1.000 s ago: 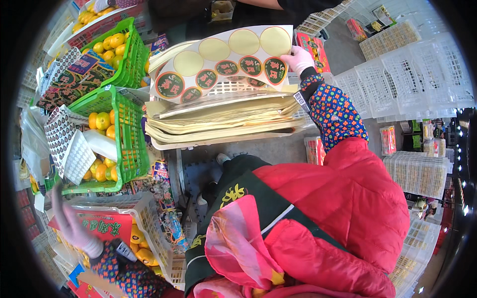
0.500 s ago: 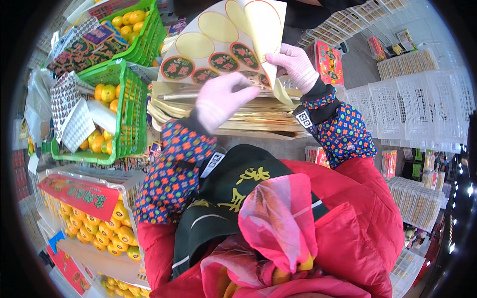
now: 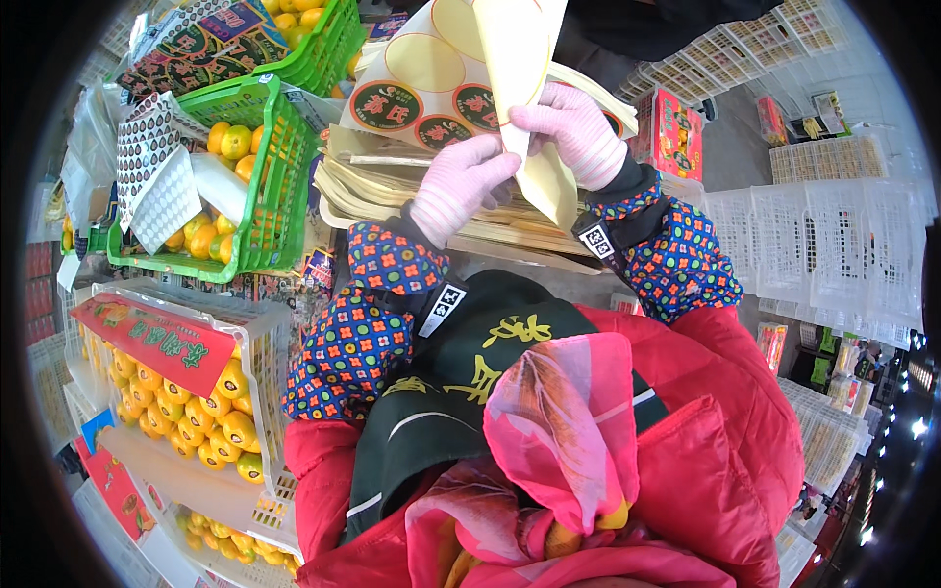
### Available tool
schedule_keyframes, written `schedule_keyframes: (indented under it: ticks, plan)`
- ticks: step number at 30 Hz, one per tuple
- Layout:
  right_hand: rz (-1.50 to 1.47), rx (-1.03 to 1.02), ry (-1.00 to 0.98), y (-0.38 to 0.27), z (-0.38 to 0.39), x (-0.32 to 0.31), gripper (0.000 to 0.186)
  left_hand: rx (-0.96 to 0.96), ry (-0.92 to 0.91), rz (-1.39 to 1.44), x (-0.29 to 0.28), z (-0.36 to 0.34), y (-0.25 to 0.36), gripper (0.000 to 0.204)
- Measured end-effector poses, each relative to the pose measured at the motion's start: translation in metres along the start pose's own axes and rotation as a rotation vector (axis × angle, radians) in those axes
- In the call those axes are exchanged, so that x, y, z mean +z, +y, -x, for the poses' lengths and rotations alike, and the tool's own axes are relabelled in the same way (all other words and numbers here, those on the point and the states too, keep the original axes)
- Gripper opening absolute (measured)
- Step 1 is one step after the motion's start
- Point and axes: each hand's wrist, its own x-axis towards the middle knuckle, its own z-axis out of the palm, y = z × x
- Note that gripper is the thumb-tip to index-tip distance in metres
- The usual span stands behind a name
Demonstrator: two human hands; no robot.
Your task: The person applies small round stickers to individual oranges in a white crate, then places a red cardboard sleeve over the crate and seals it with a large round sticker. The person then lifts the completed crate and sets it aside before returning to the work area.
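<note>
My right hand [image 3: 569,137], in a pink striped glove, pinches a curled sheet of round stickers [image 3: 524,69] at the fold, showing its pale yellow side. My left hand [image 3: 461,181], gloved alike, is closed with its fingertips at the lower part of that curl, just below my right thumb. Flat behind the curl, the rest of the sheet shows blank yellow circles and dark green round labels with red print [image 3: 386,106]. Under it lies a thick stack of cream sheets [image 3: 363,186] in a pale tray.
Green baskets [image 3: 279,235] of orange fruit and sheets of paper stand at the left. Below them sits a plastic crate [image 3: 274,372] of labelled fruit with a red card [image 3: 152,338]. At the right are white crates [image 3: 814,235] and a red box [image 3: 676,137].
My left hand has come up from the lower left to meet my right hand at the sheet. The sheet's right part has been curled over.
</note>
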Motion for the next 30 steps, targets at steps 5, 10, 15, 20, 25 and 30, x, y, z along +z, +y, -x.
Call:
schedule_keyframes:
  ticks: [5,10,15,20,25,30]
  plan:
    - [-0.138,0.034,-0.161,0.005,-0.005,-0.014,0.028,-0.06,-0.073,0.311,-0.005,0.004,-0.004,0.021]
    - [-0.166,-0.071,-0.168,-0.001,-0.005,-0.03,0.038,-0.037,0.086,0.302,-0.008,0.009,-0.005,0.025]
    - [-0.108,-0.21,-0.147,-0.012,-0.023,-0.091,0.036,-0.134,0.237,0.288,-0.028,0.029,0.002,0.02]
    - [-0.193,-0.143,-0.019,0.003,-0.059,-0.16,0.044,-0.103,0.512,0.271,-0.031,0.039,-0.002,0.019]
    - [-0.274,-0.29,-0.064,0.011,-0.072,-0.181,0.044,0.07,0.877,0.022,-0.078,0.102,0.009,0.022]
    - [-0.224,-0.217,-0.053,-0.001,-0.061,-0.173,0.046,0.479,1.464,-1.285,-0.134,0.193,0.046,0.017]
